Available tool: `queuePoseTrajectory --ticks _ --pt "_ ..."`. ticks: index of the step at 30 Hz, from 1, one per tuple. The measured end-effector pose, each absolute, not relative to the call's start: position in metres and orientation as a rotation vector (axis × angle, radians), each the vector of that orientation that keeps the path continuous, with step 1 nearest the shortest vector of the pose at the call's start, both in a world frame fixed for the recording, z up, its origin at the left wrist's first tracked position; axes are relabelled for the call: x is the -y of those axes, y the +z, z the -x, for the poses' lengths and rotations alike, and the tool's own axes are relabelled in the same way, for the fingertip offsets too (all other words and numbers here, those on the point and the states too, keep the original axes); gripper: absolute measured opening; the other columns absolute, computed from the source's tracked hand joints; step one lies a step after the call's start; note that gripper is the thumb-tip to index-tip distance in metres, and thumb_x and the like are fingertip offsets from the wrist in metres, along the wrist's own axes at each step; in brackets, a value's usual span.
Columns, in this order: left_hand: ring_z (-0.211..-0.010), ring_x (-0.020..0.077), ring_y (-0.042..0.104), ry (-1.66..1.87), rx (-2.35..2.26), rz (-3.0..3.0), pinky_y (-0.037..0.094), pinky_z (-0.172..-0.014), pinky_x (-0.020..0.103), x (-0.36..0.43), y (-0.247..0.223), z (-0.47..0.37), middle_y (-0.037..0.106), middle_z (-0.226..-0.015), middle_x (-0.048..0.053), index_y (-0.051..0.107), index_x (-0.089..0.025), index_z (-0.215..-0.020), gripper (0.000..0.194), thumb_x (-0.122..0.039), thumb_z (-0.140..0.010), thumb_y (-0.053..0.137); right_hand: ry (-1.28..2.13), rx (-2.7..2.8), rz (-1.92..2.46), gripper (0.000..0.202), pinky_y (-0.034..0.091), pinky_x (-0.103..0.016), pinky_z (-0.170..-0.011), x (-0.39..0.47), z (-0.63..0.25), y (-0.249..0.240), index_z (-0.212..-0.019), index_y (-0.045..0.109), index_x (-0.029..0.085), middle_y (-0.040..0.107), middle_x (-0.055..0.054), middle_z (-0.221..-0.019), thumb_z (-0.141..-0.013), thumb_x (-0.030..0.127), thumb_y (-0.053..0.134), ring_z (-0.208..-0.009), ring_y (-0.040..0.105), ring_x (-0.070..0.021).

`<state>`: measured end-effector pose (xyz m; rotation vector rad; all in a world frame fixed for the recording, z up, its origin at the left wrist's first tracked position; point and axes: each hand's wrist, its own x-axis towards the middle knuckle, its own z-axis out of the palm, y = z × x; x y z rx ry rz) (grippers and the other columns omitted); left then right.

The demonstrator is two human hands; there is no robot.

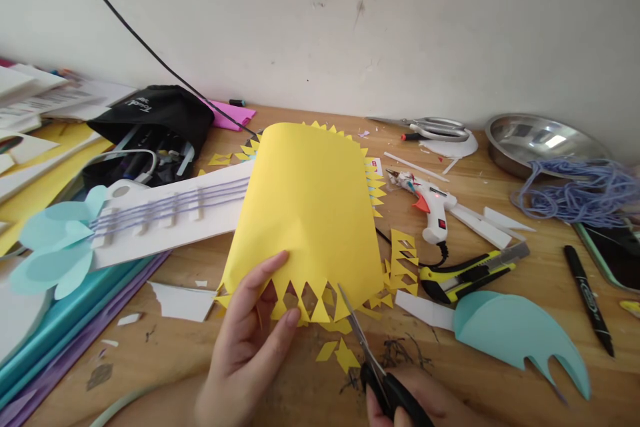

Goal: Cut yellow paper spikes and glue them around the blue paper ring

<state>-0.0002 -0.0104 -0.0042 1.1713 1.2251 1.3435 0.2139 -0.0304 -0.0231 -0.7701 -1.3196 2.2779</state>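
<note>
While the right hand (397, 392), partly out of view, curls round the handles of the black scissors (370, 352), their blades reach the toothed near border of the yellow sheet (313, 207); the left hand (255, 337), half-curled, grips that border between thumb and fingers left of the blades, probably to steady it; the sheet lies mid-scene, bowed; rightward sit a utility knife (465, 272) and, farther, a glue gun (434, 205), perhaps for easy reach; far right stands a steel basin (547, 140).
</note>
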Motion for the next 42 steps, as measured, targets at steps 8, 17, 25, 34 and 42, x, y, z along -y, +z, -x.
queuePoseTrajectory --ticks 8,17,25,34,42 --pt "-0.122 0.0067 0.062 1.335 -1.228 -1.178 0.045 -0.093 0.002 0.011 -0.004 0.002 0.069 -0.130 -0.011 0.063 -0.044 -0.129 0.042 -0.026 -0.091 0.070 2.151 1.415 0.668 0.064 0.029 -0.024 -0.050 0.034 -0.213 -0.034 -0.057 0.037 0.022 0.033 0.005 -0.053 -0.089 0.077 0.041 -0.049 0.033 -0.0066" --pt "-0.138 0.0156 0.049 1.242 -1.151 -1.259 0.043 -0.105 0.019 0.022 -0.011 0.003 0.057 -0.149 -0.005 0.046 -0.046 -0.145 0.057 -0.022 -0.096 0.062 2.263 1.056 0.774 0.064 0.023 -0.022 -0.045 0.048 -0.213 -0.035 -0.069 0.043 0.021 0.033 0.008 -0.056 -0.078 0.084 0.051 -0.046 0.026 -0.0044" --pt "-0.142 0.0242 0.043 0.991 -1.064 -1.905 0.040 -0.108 0.033 0.025 -0.016 0.012 0.045 -0.158 0.009 0.010 -0.030 -0.160 0.088 -0.013 -0.089 0.059 2.329 0.915 0.780 0.065 0.020 -0.019 -0.043 0.042 -0.214 -0.022 -0.070 0.038 0.022 0.028 0.011 -0.054 -0.076 0.085 0.052 -0.045 0.024 -0.0028" --pt "-0.139 0.0309 0.045 0.963 -1.030 -1.965 0.045 -0.105 0.038 0.023 -0.013 0.012 0.043 -0.157 0.011 0.008 -0.029 -0.160 0.095 -0.010 -0.084 0.062 2.355 0.915 0.880 0.064 0.023 -0.022 -0.052 0.040 -0.218 -0.008 -0.072 0.039 0.021 0.032 0.010 -0.058 -0.076 0.083 0.054 -0.052 0.028 -0.0042" --pt "-0.143 0.0229 0.042 1.078 -1.124 -1.838 0.036 -0.114 0.031 0.035 -0.012 0.002 0.047 -0.156 0.004 0.026 -0.032 -0.157 0.070 -0.021 -0.094 0.054 2.310 0.670 0.609 0.062 0.025 -0.020 -0.049 0.058 -0.213 -0.044 -0.071 0.039 0.021 0.035 0.008 -0.061 -0.080 0.080 0.054 -0.050 0.030 -0.0035"
